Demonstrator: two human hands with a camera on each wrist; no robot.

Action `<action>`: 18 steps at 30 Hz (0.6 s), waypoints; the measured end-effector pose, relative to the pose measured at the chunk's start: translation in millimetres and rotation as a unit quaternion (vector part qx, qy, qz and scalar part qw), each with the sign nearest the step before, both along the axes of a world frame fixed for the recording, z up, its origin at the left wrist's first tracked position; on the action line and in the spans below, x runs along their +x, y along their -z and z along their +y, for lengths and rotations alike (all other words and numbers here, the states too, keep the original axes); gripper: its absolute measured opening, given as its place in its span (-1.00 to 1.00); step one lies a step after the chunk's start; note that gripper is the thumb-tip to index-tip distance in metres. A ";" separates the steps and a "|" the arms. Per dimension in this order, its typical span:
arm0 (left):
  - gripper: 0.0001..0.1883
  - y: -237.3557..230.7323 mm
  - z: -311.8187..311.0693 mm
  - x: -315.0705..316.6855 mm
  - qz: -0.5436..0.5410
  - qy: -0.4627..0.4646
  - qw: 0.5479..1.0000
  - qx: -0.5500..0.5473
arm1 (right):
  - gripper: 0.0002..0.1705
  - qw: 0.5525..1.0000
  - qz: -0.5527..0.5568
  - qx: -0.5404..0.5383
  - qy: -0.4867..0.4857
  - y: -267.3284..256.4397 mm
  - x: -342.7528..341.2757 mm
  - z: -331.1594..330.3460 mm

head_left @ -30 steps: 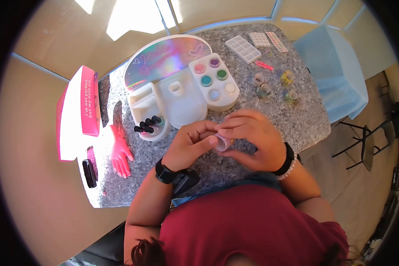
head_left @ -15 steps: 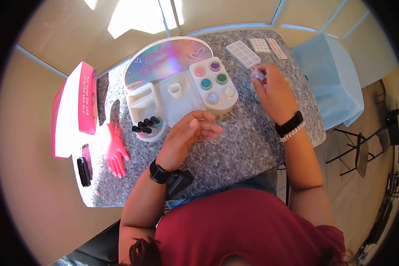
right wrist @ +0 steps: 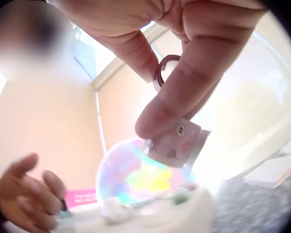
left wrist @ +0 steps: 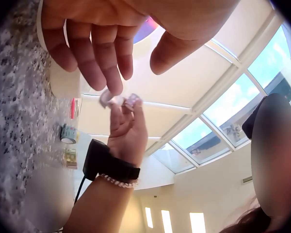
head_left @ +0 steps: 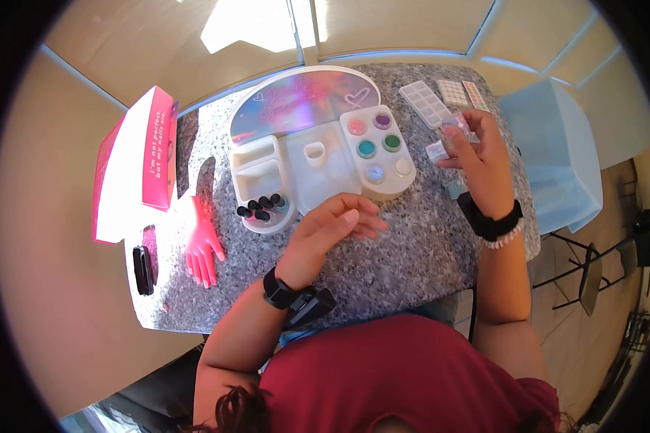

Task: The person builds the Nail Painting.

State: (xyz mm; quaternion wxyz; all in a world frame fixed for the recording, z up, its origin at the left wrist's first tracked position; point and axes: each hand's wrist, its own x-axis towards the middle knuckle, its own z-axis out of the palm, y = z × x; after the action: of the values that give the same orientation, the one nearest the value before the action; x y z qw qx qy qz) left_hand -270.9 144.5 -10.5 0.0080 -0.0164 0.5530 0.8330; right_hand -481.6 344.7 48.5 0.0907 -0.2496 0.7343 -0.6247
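"Where's the right hand?"
"The right hand (head_left: pixel 482 155) is raised over the right side of the table (head_left: pixel 383 267), thumb and fingers pinching two small rolls. The pale roll (head_left: pixel 436 150) sticks out to the left; the second roll (head_left: pixel 456 123) sits a bit farther away. I can't tell whether they touch each other."
"Any markings on them?"
"From the right wrist, one shows a small round label and purplish marks."
"And the left hand?"
"The left hand (head_left: pixel 328 234) hovers near the middle, fingers loosely bent and gripping nothing, just on the near side of the stand (head_left: pixel 318 180)."
"What's on the stand?"
"Six jars (head_left: pixel 367 149) on its right part, and black-capped bottles (head_left: pixel 260 209) in its near left corner. The far side is a shiny, rounded panel (head_left: pixel 296 105)."
"What's around the rolls?"
"A tray (head_left: pixel 424 103) lies beyond them, with a white grid (head_left: pixel 453 92) and a sticker sheet (head_left: pixel 475 95) to its right. A teal roll (head_left: pixel 456 189) stands on the table near the right wrist, partly hidden."
"And the left side?"
"A pink hand model (head_left: pixel 204 249), with a black case (head_left: pixel 143 270) to its left and a pink box (head_left: pixel 159 159) farther back, in strong sunlight."
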 end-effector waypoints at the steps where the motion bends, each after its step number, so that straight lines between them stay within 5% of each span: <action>1: -0.59 -1.3 2.0 0.0 0.004 -0.011 1.000 -0.007 | -0.62 1.000 0.000 0.001 -0.003 -6.1 9.9 -1.7; 3: -0.65 -4.4 8.8 -0.2 0.021 -0.053 0.998 -0.019 | -0.58 0.988 -0.044 -0.120 -0.089 -16.2 34.3 -8.9; 4: -0.69 -4.7 11.8 0.4 0.038 -0.091 0.995 -0.031 | -0.58 0.987 -0.047 -0.120 -0.092 -17.5 42.0 -10.0; 6: -0.72 0.2 15.4 1.5 0.025 -0.116 0.993 -0.004 | -0.53 0.955 -0.004 -0.128 -0.266 -17.9 54.8 -12.5; 9: -0.76 9.1 11.6 1.2 0.059 -0.147 0.987 0.017 | -0.47 0.930 -0.019 -0.150 -0.335 -20.5 61.9 -20.9; 11: -0.78 9.5 9.0 0.9 0.102 -0.153 0.983 0.010 | -0.49 0.929 -0.014 -0.137 -0.344 -17.8 62.3 -25.6; 13: -0.77 7.1 6.9 1.0 0.113 -0.163 0.980 0.004 | -0.51 0.933 0.111 -0.084 -0.331 -11.3 60.9 -30.8; 18: -0.75 5.7 1.9 5.5 0.055 -0.175 0.983 0.003 | -0.51 0.926 0.093 -0.100 -0.351 -0.4 65.5 -31.7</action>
State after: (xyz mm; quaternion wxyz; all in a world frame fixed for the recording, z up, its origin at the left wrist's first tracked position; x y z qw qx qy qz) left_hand -265.4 146.3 -16.2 -0.1682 -0.0676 0.5383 0.8230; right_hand -416.1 313.0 48.9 0.2100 -0.5559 0.5389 -0.5971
